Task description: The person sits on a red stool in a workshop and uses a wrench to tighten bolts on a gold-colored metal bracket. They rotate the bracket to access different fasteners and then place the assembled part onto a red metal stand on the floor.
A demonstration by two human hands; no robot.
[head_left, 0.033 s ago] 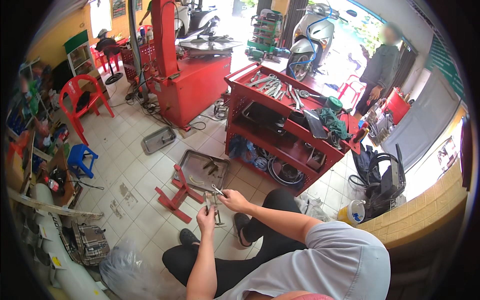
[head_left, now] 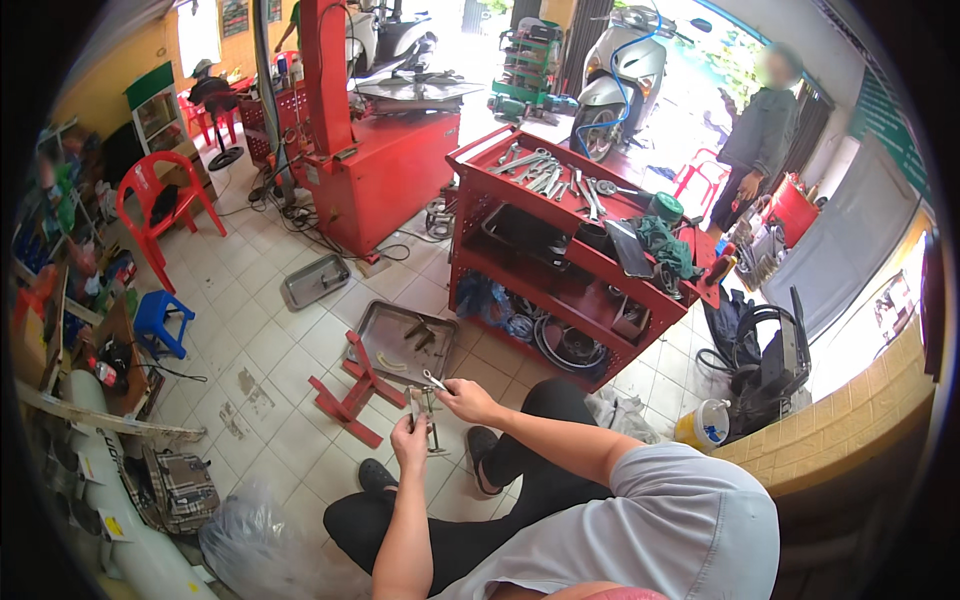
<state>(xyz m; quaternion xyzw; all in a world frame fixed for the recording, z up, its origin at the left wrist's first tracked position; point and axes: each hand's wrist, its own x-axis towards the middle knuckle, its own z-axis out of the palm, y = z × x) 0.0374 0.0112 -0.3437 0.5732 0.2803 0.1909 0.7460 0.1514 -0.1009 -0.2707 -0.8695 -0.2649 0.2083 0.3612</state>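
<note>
On the tiled floor [head_left: 285, 345], a red metal stand [head_left: 371, 384] overlaps the near left corner of a grey tray [head_left: 382, 320], as seen from above. The left hand [head_left: 408, 442] has its grip closed on a metal part [head_left: 417, 403], held above the floor off the tray's near edge; it looks narrow and pale grey, its finer detail too small to tell. Rightward, a slim silvery spanner [head_left: 433, 380], ring end against the tray's near right corner, is gripped in the right hand [head_left: 468, 401].
</note>
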